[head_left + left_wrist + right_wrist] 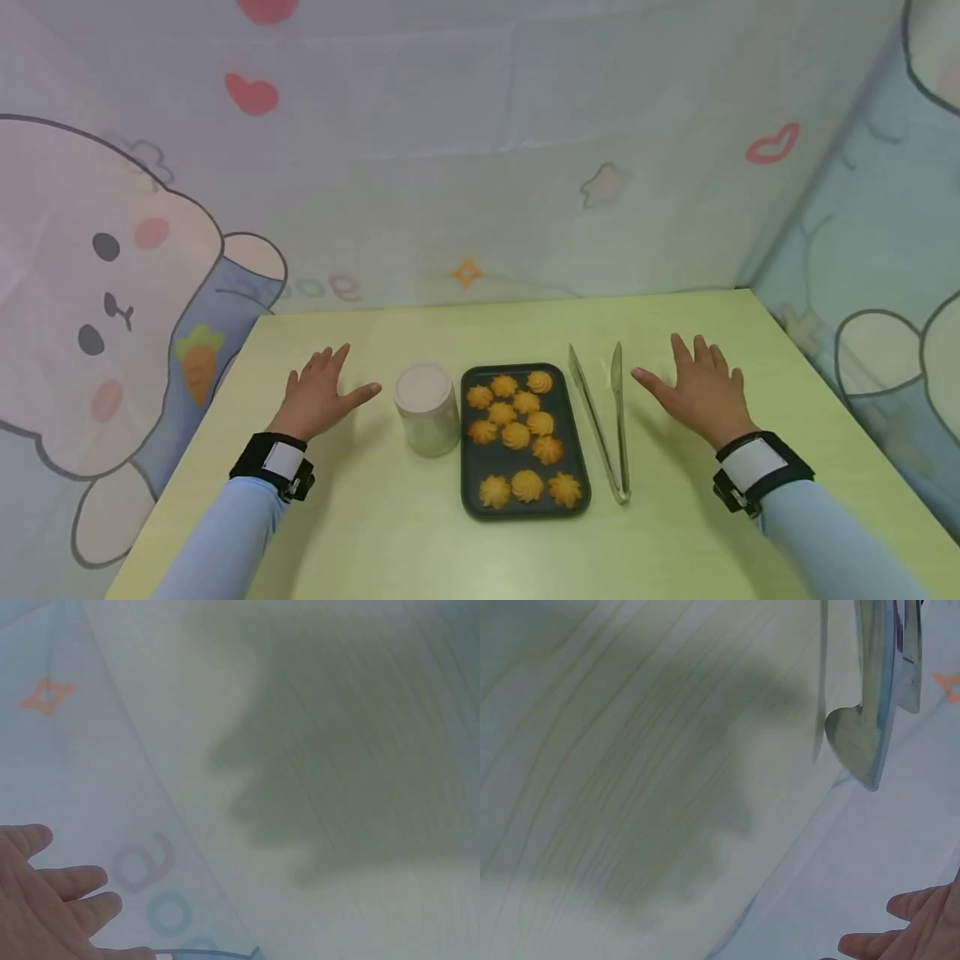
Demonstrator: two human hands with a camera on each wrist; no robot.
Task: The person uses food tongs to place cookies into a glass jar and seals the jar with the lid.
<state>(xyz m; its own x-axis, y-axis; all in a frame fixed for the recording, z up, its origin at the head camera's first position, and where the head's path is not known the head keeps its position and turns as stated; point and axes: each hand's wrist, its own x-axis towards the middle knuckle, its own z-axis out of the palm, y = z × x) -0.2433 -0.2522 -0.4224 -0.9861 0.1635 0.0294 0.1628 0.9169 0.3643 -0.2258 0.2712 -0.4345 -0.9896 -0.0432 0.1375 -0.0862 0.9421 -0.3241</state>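
Observation:
My left hand is held over the table with fingers spread, a little left of a clear jar with a pale lid. To the right of the jar lies a dark tray bearing several golden piped cookies. A pair of metal tongs lies beside the tray, its arms apart and tips pointing to the back. Right of the tongs, my right hand hovers, fingers spread and holding nothing. The right wrist view shows one tong tip up close; in the left wrist view, fingers appear over a shadowed tabletop.
The pale yellow-green table ends at a back edge against a cloth backdrop printed with cartoon bears, hearts and stars. Similar cloth hangs at the left and right sides. Black straps with white patches circle both wrists.

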